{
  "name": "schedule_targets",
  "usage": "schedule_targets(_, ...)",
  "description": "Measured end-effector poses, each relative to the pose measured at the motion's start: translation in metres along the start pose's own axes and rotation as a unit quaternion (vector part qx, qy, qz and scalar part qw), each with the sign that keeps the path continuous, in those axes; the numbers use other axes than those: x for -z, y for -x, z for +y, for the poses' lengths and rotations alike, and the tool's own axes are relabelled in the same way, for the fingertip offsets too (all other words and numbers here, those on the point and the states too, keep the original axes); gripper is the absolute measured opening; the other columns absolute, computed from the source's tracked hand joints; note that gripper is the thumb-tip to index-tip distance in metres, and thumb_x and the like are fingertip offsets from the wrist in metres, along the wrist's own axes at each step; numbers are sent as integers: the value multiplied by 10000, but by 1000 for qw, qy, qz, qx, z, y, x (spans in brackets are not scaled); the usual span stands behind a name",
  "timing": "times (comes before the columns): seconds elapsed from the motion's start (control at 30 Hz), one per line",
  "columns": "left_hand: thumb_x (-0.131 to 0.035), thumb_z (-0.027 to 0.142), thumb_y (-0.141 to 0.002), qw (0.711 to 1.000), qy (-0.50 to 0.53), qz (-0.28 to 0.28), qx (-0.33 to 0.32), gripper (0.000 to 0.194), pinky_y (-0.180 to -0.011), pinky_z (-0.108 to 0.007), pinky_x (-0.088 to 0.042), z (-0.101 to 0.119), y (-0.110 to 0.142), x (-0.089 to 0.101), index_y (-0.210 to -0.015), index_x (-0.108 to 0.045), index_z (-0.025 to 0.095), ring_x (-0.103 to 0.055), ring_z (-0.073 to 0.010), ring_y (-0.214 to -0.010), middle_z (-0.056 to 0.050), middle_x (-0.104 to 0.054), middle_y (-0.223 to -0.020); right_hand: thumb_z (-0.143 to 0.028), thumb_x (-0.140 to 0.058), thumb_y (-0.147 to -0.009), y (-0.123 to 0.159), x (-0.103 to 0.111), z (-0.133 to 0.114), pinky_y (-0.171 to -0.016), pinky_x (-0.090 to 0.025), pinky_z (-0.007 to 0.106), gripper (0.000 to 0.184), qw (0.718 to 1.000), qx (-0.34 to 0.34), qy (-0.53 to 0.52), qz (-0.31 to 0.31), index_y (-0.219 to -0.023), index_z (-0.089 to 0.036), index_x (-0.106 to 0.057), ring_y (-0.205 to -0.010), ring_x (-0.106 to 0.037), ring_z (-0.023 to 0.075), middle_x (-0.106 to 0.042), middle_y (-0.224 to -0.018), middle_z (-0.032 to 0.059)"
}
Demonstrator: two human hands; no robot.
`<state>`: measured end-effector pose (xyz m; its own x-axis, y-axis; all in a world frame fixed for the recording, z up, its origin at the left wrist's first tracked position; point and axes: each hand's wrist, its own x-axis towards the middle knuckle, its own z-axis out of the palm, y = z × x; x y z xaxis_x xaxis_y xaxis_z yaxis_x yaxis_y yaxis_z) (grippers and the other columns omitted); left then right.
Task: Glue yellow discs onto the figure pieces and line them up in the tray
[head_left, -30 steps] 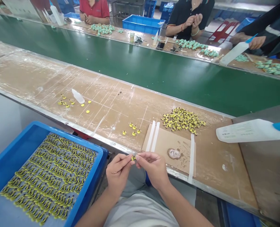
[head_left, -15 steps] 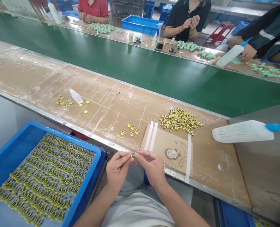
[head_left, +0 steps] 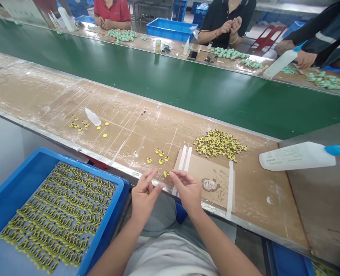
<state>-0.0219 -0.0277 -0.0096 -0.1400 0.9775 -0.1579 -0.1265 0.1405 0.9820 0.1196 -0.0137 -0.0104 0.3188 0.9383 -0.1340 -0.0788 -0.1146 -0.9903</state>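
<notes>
Just below centre, the right hand (head_left: 189, 189) pinches a yellow piece (head_left: 166, 174); the left hand (head_left: 143, 197) has thumb and forefinger apart.
Lower left, a blue bin (head_left: 14, 195) holds rows of yellow-and-dark pieces (head_left: 61, 214).

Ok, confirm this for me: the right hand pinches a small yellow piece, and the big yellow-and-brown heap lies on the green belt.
Not quite: the head view shows the yellow-and-brown heap on the brown worktop. The right hand does pinch a small yellow piece.
</notes>
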Motion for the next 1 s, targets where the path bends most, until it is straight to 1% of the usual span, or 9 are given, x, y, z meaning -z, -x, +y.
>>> schedule_targets(0.07, -735, 306, -807, 987, 134, 15, 93, 353, -456, -163, -365, 6, -6, 3, -1148, -719, 217, -342, -19, -515, -64, -663, -1087, -367, -724, -800, -13, 5, 5, -684, -559, 308, 208, 983, 125, 133, 12, -899, -185, -742, -679, -663, 169, -743, -802, 62)
schedule_targets(0.13, -669, 313, -856, 940, 285, 9, 187, 278, -437, -147, -354, 14, -11, 8, -1087, -729, 171, -387, -18, -529, -76, -664, -1057, -334, -663, -854, -27, 9, 8, -712, -537, 300, 176, 935, 234, 267, -14, -927, -195, -742, -685, -661, 166, -745, -807, 66)
schedule_targets(0.23, -612, 235, -858, 866, 424, 0, 267, 209, -525, -161, -454, 22, -16, 18, -991, -727, 123, -549, -62, -662, -89, -671, -981, -293, -587, -906, -41, 10, 12, -704, -509, 279, 178, 865, 316, 385, -63, -925, -194, -735, -699, -677, 169, -743, -770, 69)
schedule_targets(0.33, -571, 123, -818, 839, 458, 26, 293, 205, -646, -211, -538, 25, -16, 25, -968, -710, 110, -646, -127, -815, -109, -685, -980, -252, -568, -919, -47, 7, 16, -719, -491, 269, 166, 827, 357, 427, -80, -906, -198, -724, -758, -692, 173, -754, -822, 70)
schedule_targets(0.5, -500, -97, -638, 865, 410, 26, 287, 444, -941, -310, -541, 23, -11, 26, -986, -702, 91, -671, -201, -1051, -144, -703, -1070, -230, -557, -932, -49, 3, 24, -744, -479, 253, 165, 798, 392, 452, -75, -994, -201, -707, -820, -704, 166, -765, -937, 59)
schedule_targets(0.63, -526, -133, -646, 889, 375, -15, 262, 495, -1059, -341, -470, 21, -7, 27, -1040, -694, 114, -666, -190, -1090, -126, -715, -1110, -245, -568, -930, -51, 4, 32, -732, -482, 255, 180, 798, 387, 457, -70, -1040, -193, -701, -804, -708, 168, -767, -940, 58)
schedule_targets(0.73, -613, -61, -737, 907, 346, -53, 234, 386, -1088, -376, -446, 21, -3, 27, -1071, -682, 119, -650, -219, -1138, -135, -706, -1163, -258, -579, -923, -55, 5, 37, -736, -501, 265, 193, 811, 380, 440, -66, -1054, -178, -695, -783, -709, 177, -765, -924, 78)
schedule_targets(0.83, -682, 101, -823, 928, 304, -76, 202, 313, -1079, -418, -451, 21, 2, 25, -1133, -652, 132, -629, -262, -1181, -160, -680, -1237, -271, -587, -913, -54, 6, 35, -755, -527, 287, 217, 829, 368, 416, -69, -1082, -172, -683, -793, -706, 189, -759, -932, 96)
schedule_targets(1.0, -662, 234, -878, 982, 155, -64, 89, 347, -989, -458, -521, 13, 10, 22, -1208, -594, 153, -700, -264, -1051, -144, -742, -1114, -208, -647, -862, -17, 15, 9, -692, -546, 299, 242, 876, 356, 321, -57, -1103, -206, -668, -701, -666, 167, -740, -871, 68)
